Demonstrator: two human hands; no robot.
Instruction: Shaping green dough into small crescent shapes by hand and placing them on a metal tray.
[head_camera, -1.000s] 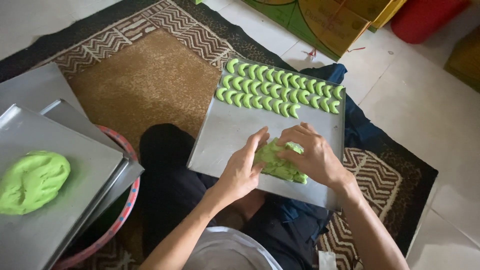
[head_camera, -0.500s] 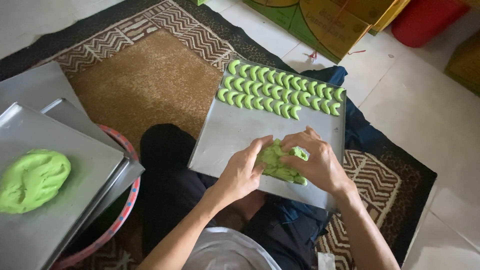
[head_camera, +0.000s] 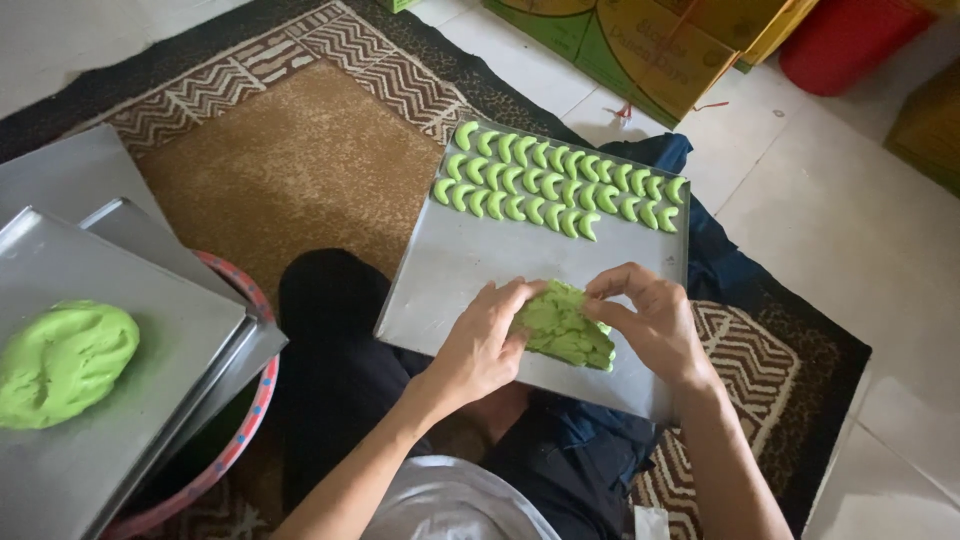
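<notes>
A metal baking tray (head_camera: 470, 265) rests on my lap, with several green crescent-shaped dough pieces (head_camera: 555, 185) lined in rows along its far edge. A lump of green dough (head_camera: 565, 328) lies on the tray's near part. My left hand (head_camera: 485, 345) grips the lump from its left side. My right hand (head_camera: 645, 320) pinches at the lump's top right with thumb and fingers.
At the left, stacked metal trays (head_camera: 110, 250) sit over a round basin with a red rim (head_camera: 255, 400); a second mound of green dough (head_camera: 62, 362) lies on the top tray. A patterned brown rug (head_camera: 280, 160) covers the floor. Yellow-green cardboard boxes (head_camera: 650, 45) and a red container (head_camera: 845, 40) stand at the back.
My right hand has shifted from lying over the dough lump to pinching at its upper right edge. My left hand keeps holding the lump.
</notes>
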